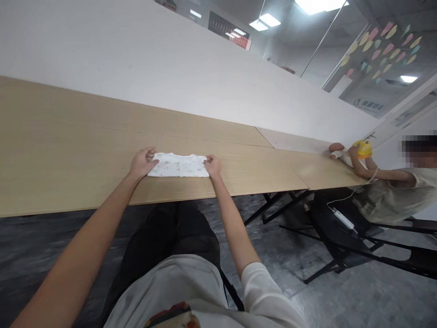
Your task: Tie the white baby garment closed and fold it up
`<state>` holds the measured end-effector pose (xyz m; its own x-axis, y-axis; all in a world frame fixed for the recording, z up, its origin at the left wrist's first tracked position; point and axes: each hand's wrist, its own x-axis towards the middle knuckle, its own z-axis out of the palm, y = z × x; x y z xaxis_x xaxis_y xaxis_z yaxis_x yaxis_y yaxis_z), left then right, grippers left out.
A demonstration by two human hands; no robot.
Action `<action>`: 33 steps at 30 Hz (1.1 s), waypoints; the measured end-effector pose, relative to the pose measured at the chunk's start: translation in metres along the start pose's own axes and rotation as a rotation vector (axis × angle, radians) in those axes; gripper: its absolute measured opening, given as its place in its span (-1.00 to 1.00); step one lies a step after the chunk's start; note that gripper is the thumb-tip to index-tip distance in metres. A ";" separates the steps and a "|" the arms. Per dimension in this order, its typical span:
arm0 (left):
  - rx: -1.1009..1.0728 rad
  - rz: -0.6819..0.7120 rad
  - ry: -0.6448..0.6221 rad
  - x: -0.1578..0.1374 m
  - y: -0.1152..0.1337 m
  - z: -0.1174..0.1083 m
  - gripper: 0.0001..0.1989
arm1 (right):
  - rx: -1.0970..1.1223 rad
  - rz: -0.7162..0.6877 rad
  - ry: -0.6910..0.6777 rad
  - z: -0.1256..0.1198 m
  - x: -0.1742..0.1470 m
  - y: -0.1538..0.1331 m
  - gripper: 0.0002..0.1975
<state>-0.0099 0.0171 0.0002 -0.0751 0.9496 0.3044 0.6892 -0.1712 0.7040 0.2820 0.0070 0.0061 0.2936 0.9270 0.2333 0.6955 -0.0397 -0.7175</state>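
A small white shirt (pixel 179 165) with tiny printed figures lies folded into a flat, wide strip on the table, its curved neckline at the far edge. My left hand (pixel 142 163) is at its left end, thumb over the fabric and fingers curled by the upper corner. At the right end, my right hand (pixel 213 166) grips the edge between thumb and bent fingers. Both hands rest low against the tabletop. The undersides of the folds are hidden.
The wooden table (pixel 68 159) runs along a white partition (pixel 136 64). On the right, a person (pixel 403 187) sits handling a yellow object (pixel 363 149), near a doll-like item (pixel 336 150). A black folding chair (pixel 341 232) there carries a white power strip (pixel 344 220) and cable.
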 end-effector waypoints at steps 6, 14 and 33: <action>0.154 -0.016 -0.148 0.002 0.000 -0.002 -0.46 | -0.051 -0.121 -0.038 0.002 0.002 0.006 -0.71; 0.170 -0.036 -0.147 0.005 -0.001 -0.002 -0.49 | -0.092 -0.136 -0.138 0.000 0.001 0.005 -0.67; -0.177 -0.211 0.195 0.004 -0.003 -0.002 -0.55 | 0.005 -0.060 -0.035 0.000 0.018 0.009 -0.68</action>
<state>-0.0137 0.0213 0.0001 -0.3511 0.9037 0.2450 0.5088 -0.0355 0.8601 0.2938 0.0231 0.0036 0.2283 0.9403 0.2526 0.7077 0.0179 -0.7063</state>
